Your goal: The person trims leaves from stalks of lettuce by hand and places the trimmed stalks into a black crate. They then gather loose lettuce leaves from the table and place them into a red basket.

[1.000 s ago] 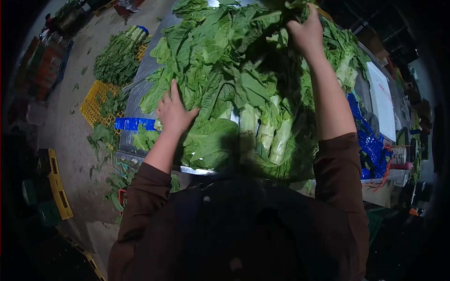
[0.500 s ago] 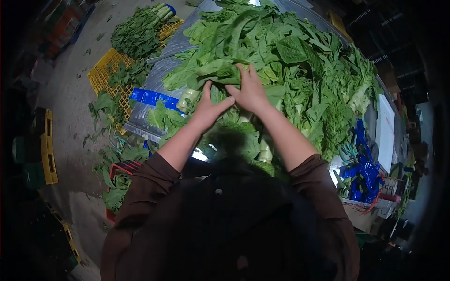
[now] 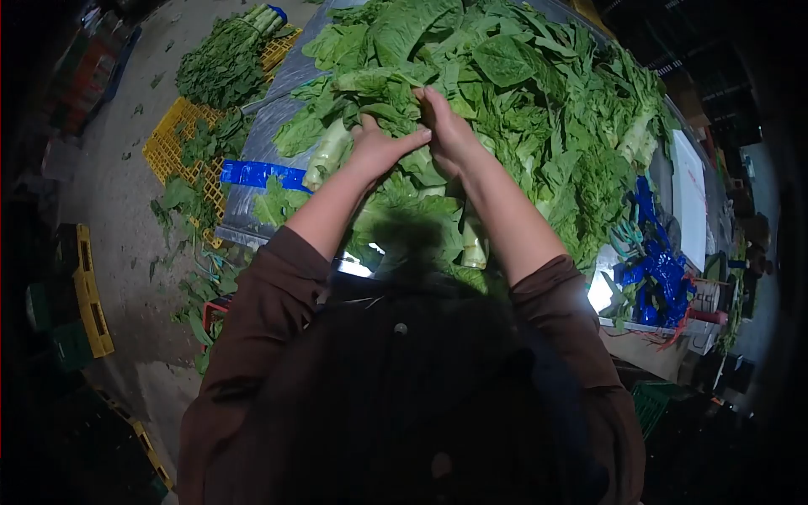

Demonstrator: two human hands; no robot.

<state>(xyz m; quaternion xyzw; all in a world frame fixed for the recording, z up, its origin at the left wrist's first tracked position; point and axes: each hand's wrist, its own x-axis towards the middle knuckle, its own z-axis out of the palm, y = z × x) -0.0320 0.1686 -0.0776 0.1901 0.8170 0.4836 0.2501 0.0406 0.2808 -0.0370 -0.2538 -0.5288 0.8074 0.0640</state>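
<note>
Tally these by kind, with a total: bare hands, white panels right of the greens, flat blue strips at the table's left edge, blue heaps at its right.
Hands: 2, left hand and right hand
White panel: 1
Flat blue strip: 1
Blue heap: 1
Total: 5

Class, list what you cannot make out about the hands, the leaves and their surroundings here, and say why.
- What the left hand and right hand grip, if anything: head view, hidden by leaves and the hands themselves.
- Far end of the leaves: head view, cut off by the top edge.
- Red marks on the white board: head view, too small.
</note>
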